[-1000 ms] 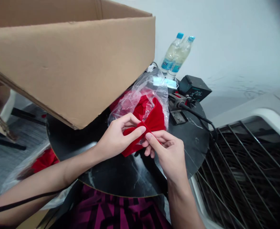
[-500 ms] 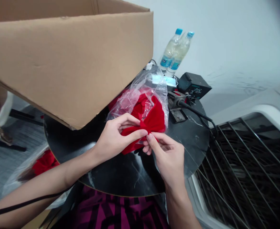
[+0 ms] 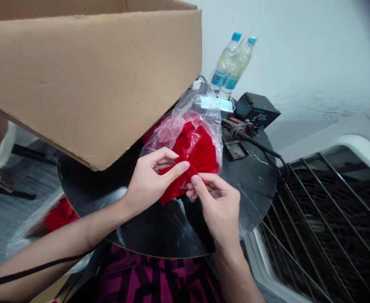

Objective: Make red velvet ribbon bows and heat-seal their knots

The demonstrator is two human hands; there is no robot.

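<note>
Over the round black table (image 3: 172, 235) I hold a piece of red fabric (image 3: 206, 151), gathered at its middle like a bow. My left hand (image 3: 150, 174) pinches it near the gathered centre, thumb on top. Just to the right, my right hand (image 3: 218, 195) grips a narrow red strip of it between thumb and fingers. Behind the fabric lies a clear plastic bag (image 3: 164, 134) with more red material inside.
A large cardboard box (image 3: 93, 80) overhangs the table's left side. Two bottles (image 3: 235, 67), a blue mask (image 3: 216, 103), a black control box (image 3: 256, 111) and a cabled tool (image 3: 235, 128) are at the back right. A barred heater or fan (image 3: 317, 219) stands right.
My hands have shifted slightly left and a little apart. More of the red strip between them now shows, slanting across the gathered centre.
</note>
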